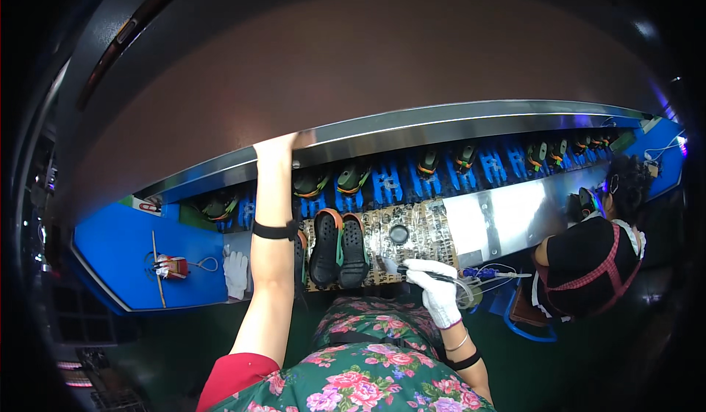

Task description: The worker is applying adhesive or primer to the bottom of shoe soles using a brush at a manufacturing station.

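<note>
A hand could pass over the metal plate [507, 217] — as far as the co-worker [588, 265] at right. On the taped worktop [430, 217], black shoes [326, 250] block the left, a round cup [398, 234] the middle, the gloved right hand [434, 283] the near edge; the left forearm [273, 265] bars the way beside the shoes.

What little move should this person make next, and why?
Probably lower the bare left hand to steady the perforated black shoe nearest the white-gloved right hand: the left is up at the long silver metal edge, no hand holds that shoe, and the right has a thin dark-handled tool close beside it.
</note>
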Motion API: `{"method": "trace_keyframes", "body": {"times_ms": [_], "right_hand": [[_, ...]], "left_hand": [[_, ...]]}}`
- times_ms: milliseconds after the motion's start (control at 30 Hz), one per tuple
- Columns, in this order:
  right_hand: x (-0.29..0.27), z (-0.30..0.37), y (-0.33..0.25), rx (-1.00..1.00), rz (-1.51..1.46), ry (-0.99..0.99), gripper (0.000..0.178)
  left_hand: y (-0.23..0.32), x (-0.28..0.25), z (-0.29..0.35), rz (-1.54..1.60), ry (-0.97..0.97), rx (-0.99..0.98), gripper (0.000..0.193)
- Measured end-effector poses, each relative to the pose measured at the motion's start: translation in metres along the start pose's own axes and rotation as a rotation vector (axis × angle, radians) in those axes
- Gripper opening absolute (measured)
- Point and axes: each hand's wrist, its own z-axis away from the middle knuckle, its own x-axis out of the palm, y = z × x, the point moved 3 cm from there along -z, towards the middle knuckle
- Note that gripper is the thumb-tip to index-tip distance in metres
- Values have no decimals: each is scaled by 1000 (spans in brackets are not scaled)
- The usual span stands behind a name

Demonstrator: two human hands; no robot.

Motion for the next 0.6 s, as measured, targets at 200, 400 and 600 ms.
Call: {"method": "trace_keyframes", "body": {"times_ms": [200, 400, 600], "right_hand": [[-19, -6, -1, -6, -50, 96, 24], [-9, -15, 9, -37, -94, 78, 22], [-23, -8, 6, -34, -168, 169, 21]], "left_hand": [[106, 145, 8, 598, -351, -526, 69], [37, 161, -55, -117, -120, -209, 50], [109, 124, 19, 387, -14, -490, 47]]}}
